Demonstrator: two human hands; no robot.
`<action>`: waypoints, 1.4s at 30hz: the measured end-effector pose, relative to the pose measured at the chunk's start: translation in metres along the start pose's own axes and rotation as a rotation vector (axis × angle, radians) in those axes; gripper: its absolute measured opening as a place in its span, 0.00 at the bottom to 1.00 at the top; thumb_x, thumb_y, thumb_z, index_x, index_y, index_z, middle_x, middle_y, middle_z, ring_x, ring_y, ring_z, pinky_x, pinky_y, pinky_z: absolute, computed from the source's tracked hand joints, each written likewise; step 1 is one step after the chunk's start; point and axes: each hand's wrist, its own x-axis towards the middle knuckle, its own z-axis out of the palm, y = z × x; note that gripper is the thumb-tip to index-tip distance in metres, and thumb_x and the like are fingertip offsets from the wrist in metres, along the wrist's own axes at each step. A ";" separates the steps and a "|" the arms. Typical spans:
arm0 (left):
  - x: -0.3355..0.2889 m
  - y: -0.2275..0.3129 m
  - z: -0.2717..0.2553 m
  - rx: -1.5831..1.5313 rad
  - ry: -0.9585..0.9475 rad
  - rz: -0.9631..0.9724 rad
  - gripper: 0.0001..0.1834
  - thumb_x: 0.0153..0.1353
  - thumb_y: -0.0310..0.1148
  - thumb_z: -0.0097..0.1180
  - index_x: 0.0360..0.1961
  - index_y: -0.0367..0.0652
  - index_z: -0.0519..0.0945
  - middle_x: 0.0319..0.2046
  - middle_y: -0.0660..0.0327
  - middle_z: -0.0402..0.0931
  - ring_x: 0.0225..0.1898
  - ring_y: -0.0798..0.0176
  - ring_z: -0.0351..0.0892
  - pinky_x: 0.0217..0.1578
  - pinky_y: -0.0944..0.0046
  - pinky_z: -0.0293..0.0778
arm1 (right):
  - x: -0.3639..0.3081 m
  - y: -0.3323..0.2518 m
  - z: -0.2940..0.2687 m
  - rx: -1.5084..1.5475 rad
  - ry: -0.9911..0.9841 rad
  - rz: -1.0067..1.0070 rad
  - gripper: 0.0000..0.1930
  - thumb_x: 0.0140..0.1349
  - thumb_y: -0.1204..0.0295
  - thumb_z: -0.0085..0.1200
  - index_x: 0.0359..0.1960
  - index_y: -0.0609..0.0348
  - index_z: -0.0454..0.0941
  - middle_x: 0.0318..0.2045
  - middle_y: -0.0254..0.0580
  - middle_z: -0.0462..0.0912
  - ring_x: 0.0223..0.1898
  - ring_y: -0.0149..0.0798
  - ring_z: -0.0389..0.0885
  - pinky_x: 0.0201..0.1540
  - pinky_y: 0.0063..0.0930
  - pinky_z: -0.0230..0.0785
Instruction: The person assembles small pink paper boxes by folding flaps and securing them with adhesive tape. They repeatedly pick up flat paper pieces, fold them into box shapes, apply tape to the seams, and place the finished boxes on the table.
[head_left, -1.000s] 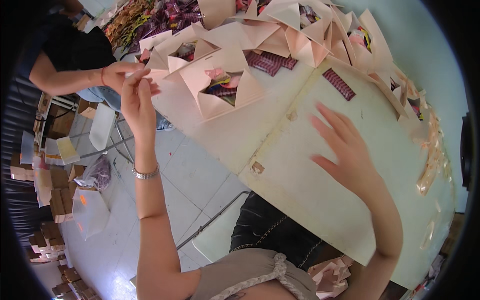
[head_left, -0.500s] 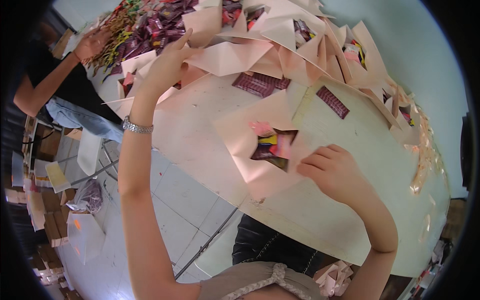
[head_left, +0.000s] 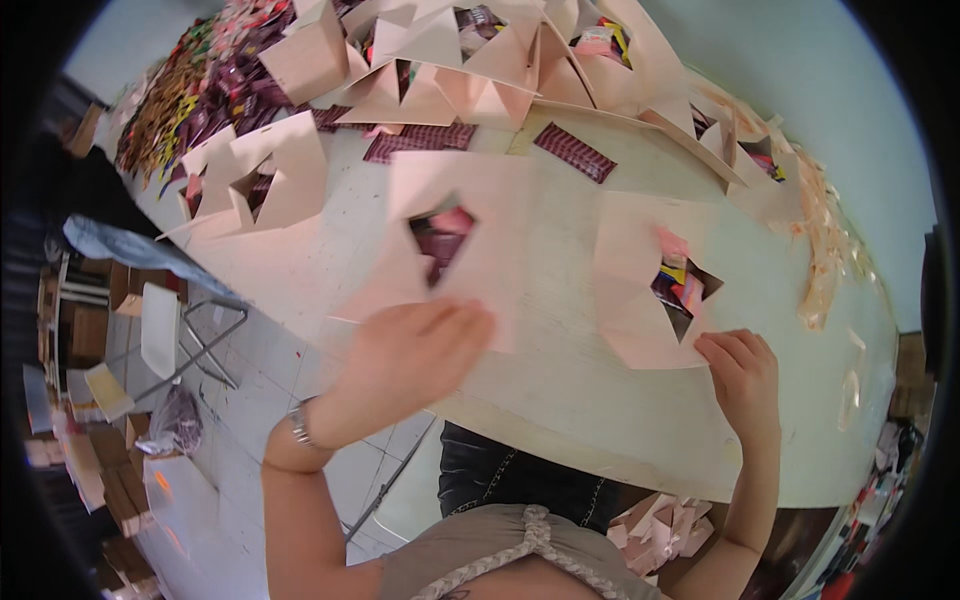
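My left hand (head_left: 425, 350), blurred by motion, has its fingers closed at the near edge of a pale pink folded paper box (head_left: 500, 220). Through that box's pointed opening, dark maroon and pink wrapped pieces show. On the right, the thumb and fingers of my right hand (head_left: 742, 375) pinch the near right corner of another pink paper box (head_left: 622, 305). This one's opening shows a maroon packet with pink and yellow wrapped pieces. Both boxes are over the white table, a gap between them.
Several filled pink boxes (head_left: 430, 40) crowd the table's far side, others (head_left: 290, 160) the left. Maroon packets (head_left: 575, 152) lie in front of the far boxes. A heap of maroon packets (head_left: 235, 85) is at far left. Shiny peach strips (head_left: 820, 270) lie along the right.
My left hand has come back from the far boxes toward me, bringing a box near. The right-hand box has shifted right with my right hand. The other person's arm has left the view.
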 end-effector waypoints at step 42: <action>0.037 -0.331 0.098 -0.103 0.613 -0.944 0.11 0.60 0.30 0.49 0.42 0.43 0.79 0.38 0.49 0.81 0.39 0.43 0.80 0.38 0.48 0.74 | 0.121 -0.096 0.050 -0.127 0.015 -0.159 0.22 0.48 0.63 0.66 0.43 0.59 0.78 0.50 0.45 0.80 0.34 0.41 0.79 0.33 0.33 0.69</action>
